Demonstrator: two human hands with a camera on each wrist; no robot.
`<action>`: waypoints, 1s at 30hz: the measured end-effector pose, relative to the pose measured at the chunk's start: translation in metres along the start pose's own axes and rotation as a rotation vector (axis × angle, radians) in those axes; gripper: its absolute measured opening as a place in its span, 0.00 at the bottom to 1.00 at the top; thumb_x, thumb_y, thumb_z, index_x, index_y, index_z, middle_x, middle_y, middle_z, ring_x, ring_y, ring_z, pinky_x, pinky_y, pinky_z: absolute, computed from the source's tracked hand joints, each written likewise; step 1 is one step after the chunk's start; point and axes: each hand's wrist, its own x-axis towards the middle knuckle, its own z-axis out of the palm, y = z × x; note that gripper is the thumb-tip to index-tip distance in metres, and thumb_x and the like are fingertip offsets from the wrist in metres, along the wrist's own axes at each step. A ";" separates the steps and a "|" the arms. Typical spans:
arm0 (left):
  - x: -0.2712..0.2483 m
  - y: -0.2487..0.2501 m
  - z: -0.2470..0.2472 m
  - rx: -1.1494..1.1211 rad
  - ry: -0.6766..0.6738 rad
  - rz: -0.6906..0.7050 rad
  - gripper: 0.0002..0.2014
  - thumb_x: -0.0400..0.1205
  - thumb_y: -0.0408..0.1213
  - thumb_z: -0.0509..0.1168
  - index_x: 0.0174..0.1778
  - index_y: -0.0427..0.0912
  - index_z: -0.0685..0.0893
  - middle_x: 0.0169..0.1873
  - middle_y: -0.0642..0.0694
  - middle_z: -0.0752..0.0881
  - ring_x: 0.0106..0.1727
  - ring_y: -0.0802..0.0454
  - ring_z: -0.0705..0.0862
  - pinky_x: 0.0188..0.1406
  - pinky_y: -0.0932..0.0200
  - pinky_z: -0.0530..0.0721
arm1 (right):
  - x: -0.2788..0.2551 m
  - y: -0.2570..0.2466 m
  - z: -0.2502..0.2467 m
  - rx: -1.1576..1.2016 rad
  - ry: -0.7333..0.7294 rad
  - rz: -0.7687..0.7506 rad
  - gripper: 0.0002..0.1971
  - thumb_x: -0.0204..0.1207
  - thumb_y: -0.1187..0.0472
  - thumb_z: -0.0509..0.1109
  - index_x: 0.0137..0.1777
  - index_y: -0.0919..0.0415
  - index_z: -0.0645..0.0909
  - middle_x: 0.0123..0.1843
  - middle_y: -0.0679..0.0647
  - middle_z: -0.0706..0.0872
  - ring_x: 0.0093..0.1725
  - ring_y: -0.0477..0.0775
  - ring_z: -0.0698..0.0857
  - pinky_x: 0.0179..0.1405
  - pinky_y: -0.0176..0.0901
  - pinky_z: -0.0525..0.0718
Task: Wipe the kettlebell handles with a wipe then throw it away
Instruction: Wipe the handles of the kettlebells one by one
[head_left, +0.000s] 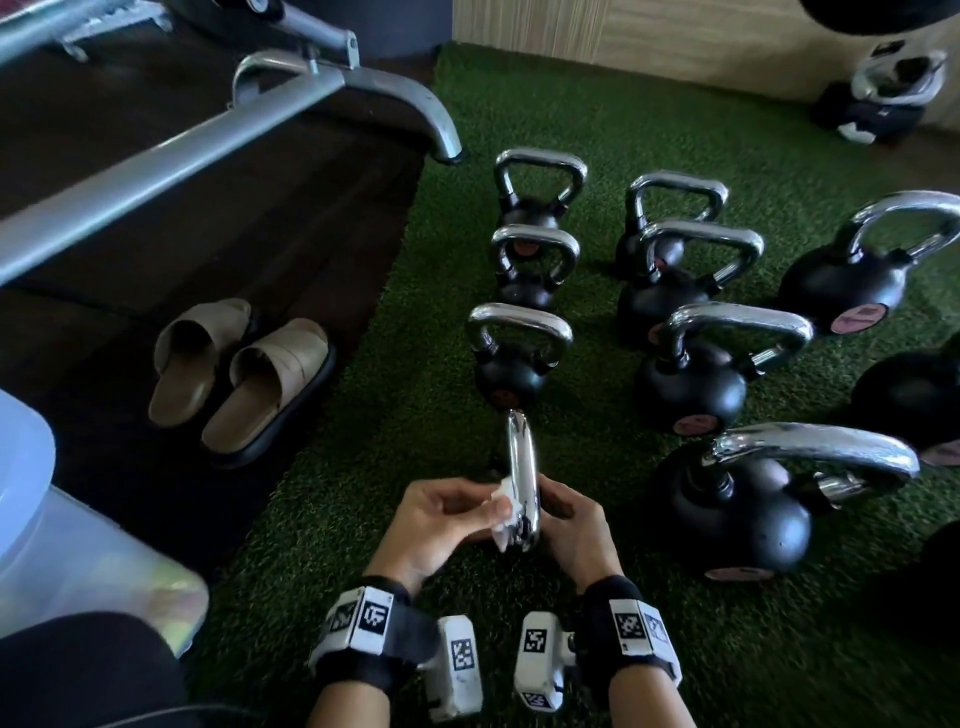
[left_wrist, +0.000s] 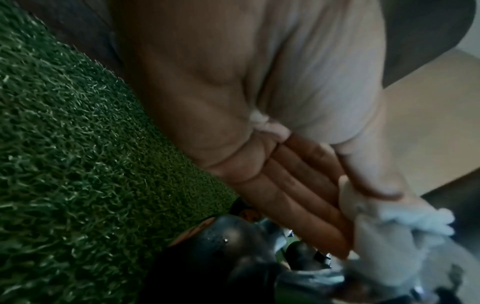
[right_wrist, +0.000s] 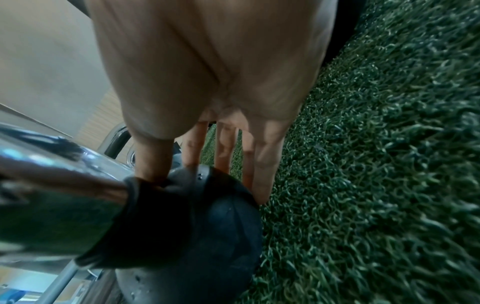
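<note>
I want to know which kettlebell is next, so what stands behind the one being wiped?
Behind the kettlebell being wiped three more kettlebells stand in a row on the green turf, the nearest one close behind it. The hands hide its black body.

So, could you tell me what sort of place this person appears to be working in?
Most likely a gym or a home workout room. Rows of black kettlebells with chrome handles stand on green artificial turf, and the metal frame of an exercise machine sits on the dark floor beside it.
</note>
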 end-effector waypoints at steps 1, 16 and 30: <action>-0.003 0.000 0.000 0.016 -0.015 0.023 0.06 0.68 0.30 0.79 0.39 0.41 0.97 0.40 0.34 0.94 0.38 0.48 0.93 0.43 0.60 0.91 | -0.001 -0.003 -0.001 0.000 -0.005 0.004 0.32 0.64 0.38 0.85 0.70 0.42 0.87 0.63 0.45 0.93 0.64 0.44 0.90 0.72 0.55 0.86; -0.003 0.008 -0.014 0.806 -0.089 0.029 0.12 0.67 0.47 0.87 0.45 0.53 0.97 0.40 0.64 0.94 0.45 0.69 0.91 0.52 0.73 0.84 | -0.006 -0.010 0.002 -0.005 0.029 0.045 0.32 0.64 0.43 0.87 0.70 0.36 0.86 0.65 0.44 0.92 0.66 0.43 0.89 0.72 0.53 0.86; 0.002 0.051 -0.002 0.054 0.204 0.059 0.12 0.67 0.38 0.80 0.41 0.36 0.90 0.38 0.41 0.94 0.41 0.53 0.93 0.44 0.59 0.93 | -0.067 -0.133 -0.037 -0.031 0.088 -0.411 0.17 0.69 0.60 0.87 0.54 0.41 0.94 0.51 0.39 0.94 0.35 0.39 0.86 0.45 0.41 0.89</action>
